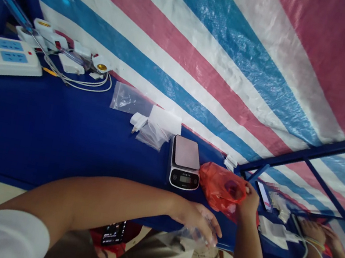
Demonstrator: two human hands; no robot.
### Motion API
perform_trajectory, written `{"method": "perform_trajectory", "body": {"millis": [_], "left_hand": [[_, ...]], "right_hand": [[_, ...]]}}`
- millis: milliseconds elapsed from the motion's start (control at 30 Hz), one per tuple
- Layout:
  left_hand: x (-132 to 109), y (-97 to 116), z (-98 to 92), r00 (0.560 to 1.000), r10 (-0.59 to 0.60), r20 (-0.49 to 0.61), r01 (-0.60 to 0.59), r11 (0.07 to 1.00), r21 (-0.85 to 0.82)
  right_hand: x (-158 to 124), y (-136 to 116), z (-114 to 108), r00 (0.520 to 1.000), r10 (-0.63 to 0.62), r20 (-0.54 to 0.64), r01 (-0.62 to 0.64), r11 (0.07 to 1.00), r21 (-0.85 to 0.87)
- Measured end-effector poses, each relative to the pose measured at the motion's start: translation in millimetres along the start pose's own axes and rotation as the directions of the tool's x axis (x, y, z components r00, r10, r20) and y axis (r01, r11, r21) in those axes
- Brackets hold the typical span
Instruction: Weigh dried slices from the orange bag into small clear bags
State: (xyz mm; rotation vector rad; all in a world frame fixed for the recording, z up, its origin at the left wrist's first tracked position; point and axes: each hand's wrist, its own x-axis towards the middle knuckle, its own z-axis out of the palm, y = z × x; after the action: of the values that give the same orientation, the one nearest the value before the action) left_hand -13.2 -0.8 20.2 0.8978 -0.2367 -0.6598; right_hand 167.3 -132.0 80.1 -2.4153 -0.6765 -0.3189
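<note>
My left hand [199, 222] reaches across the blue table edge and its fingers are closed on a small clear plastic bag [192, 235]. My right hand [249, 202] grips the rim of a red plastic bag [220, 188] that lies on the blue table [41, 132] just right of a small digital scale [184, 161]. What is inside the red bag is hidden.
Clear bags and a white charger plug [138, 122] lie behind the scale. A white power strip [3, 55], lamp sockets and cables sit at the far left. A striped tarpaulin [225, 58] hangs behind. Another person's hands [320, 235] work at the right, near a phone [264, 195].
</note>
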Motion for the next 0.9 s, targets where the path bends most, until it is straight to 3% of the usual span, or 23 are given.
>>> {"method": "perform_trajectory", "body": {"millis": [133, 333, 533, 733, 900], "left_hand": [[-0.1, -0.5, -3.0, 0.999, 0.026, -0.025, -0.027, 1.000, -0.017], [-0.2, -0.2, -4.4, 0.997, 0.063, -0.047, -0.065, 0.997, -0.036], [1.0, 0.1, -3.8, 0.994, 0.074, -0.081, -0.080, 0.994, -0.071], [0.0, 0.6, -3.1, 0.991, 0.091, -0.097, -0.097, 0.993, -0.063], [2.0, 0.6, -3.3, 0.992, 0.077, -0.095, -0.084, 0.994, -0.070]], "right_hand": [[-1.5, 0.4, 1.7, 0.998, 0.045, 0.041, -0.047, 0.997, 0.067], [-14.7, -3.1, -5.3, 0.971, 0.131, 0.202, -0.176, 0.958, 0.227], [-35.1, -6.9, -24.8, 0.924, 0.255, 0.283, -0.318, 0.925, 0.207], [-54.0, -12.6, -30.3, 0.873, 0.325, 0.364, -0.418, 0.883, 0.214], [-84.0, -36.2, -44.7, 0.820, 0.264, 0.507, -0.429, 0.870, 0.241]]}}
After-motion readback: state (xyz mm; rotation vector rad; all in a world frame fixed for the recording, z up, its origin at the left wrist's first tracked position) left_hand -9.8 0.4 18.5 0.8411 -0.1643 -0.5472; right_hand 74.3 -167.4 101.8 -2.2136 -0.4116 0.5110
